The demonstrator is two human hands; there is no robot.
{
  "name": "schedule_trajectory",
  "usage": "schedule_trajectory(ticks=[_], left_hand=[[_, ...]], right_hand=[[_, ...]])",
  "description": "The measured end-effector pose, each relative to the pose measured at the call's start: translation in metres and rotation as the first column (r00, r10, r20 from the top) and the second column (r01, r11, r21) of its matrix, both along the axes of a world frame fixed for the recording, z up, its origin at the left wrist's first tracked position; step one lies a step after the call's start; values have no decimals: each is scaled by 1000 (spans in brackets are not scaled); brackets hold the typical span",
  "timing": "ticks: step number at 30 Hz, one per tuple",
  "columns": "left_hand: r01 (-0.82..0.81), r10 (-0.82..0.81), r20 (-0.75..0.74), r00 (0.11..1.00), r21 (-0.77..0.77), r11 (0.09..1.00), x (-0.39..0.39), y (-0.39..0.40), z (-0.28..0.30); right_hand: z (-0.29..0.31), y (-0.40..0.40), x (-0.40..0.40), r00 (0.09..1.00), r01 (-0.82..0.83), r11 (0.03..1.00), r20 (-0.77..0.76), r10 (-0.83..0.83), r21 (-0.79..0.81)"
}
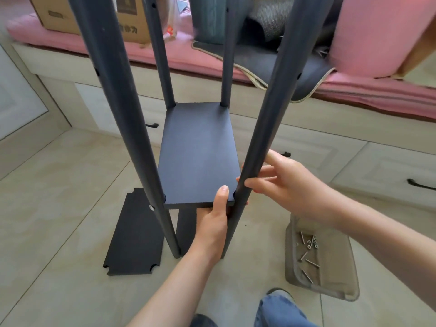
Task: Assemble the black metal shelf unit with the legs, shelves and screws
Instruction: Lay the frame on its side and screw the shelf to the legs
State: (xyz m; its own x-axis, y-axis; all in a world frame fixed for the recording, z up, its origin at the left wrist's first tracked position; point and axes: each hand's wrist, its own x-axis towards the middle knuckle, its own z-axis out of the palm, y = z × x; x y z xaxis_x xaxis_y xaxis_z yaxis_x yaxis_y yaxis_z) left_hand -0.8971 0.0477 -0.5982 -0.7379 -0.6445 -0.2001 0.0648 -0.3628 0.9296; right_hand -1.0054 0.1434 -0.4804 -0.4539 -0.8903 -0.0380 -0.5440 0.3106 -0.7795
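My left hand point(215, 223) grips the near edge of the shelf point(200, 154), thumb on top. My right hand point(280, 185) pinches the near-right leg point(257, 128) at the shelf's 5 o'clock corner. At 4 o'clock from the shelf, a beige pouch point(330, 286) holds loose screws point(306, 256) and nuts (quite small). If I let go, this corner could drop, since I see no screw here. A spare shelf point(134, 232) lies at 7 o'clock.

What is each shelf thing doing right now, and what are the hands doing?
Fitted shelf: level, between four legs.
Spare shelf: flat on the floor.
Near right leg: upright, pinched by right hand.
Left hand: grips the fitted shelf's front edge.
Screws: loose in a beige tray.
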Motion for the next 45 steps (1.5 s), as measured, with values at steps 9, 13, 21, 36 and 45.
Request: schedule_trajectory(ticks=[9,13,21,36,45], left_hand=[[-41,41,11,999,-12,999,-25,16,-4],[-24,25,4,1000,-38,999,-31,13,-4],[-90,91,29,995,-37,995,-38,11,-9],[-95,91,-55,994,-76,993,-37,9,-8],[-140,137,-50,989,-40,989,-38,12,-4]], right_hand=[[-66,66,-41,930,283,957,225,-291,68],[-141,105,-72,897,341,857,139,-420,387],[-258,137,-103,804,417,596,29,-594,686],[-321,107,-95,660,581,386,-136,-739,717],[-315,55,-74,814,408,584,10,-581,701]])
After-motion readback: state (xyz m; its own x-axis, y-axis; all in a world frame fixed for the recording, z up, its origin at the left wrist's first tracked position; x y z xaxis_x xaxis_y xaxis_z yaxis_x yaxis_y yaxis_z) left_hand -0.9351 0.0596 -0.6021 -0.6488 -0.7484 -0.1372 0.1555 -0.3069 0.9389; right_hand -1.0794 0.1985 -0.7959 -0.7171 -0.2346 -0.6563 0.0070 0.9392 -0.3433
